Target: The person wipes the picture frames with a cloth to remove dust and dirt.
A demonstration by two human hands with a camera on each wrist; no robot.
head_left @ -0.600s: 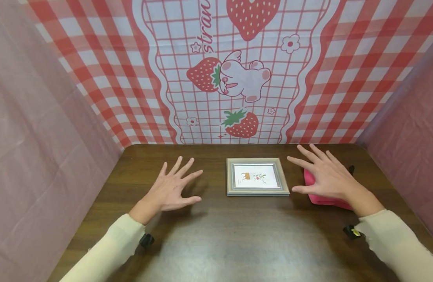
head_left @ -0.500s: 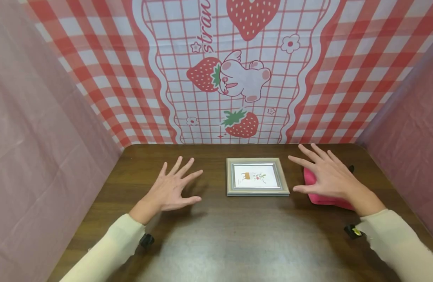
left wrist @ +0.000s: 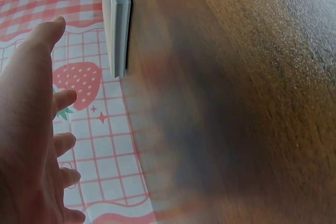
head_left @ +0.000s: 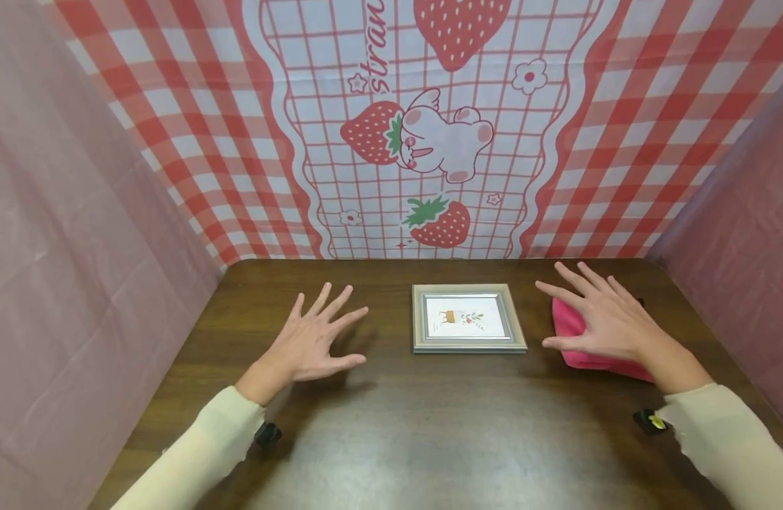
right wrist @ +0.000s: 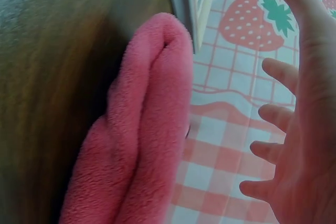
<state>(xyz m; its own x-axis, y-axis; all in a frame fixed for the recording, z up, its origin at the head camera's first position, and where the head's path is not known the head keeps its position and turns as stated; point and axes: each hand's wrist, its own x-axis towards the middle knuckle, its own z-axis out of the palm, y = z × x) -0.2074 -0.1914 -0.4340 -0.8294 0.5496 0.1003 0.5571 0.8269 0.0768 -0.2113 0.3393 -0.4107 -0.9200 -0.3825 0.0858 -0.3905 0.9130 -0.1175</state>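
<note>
The place was a cloth-walled booth: strawberry-print cloth (head_left: 417, 134) hung up top, pink drapes (head_left: 91, 248) left and right, wooden table (head_left: 423, 418) below.

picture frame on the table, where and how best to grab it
Probably by its outer left and right edges, the left hand and right hand coming from either side: the picture frame lies flat, face up, and its thick rim stands above the table.
</note>
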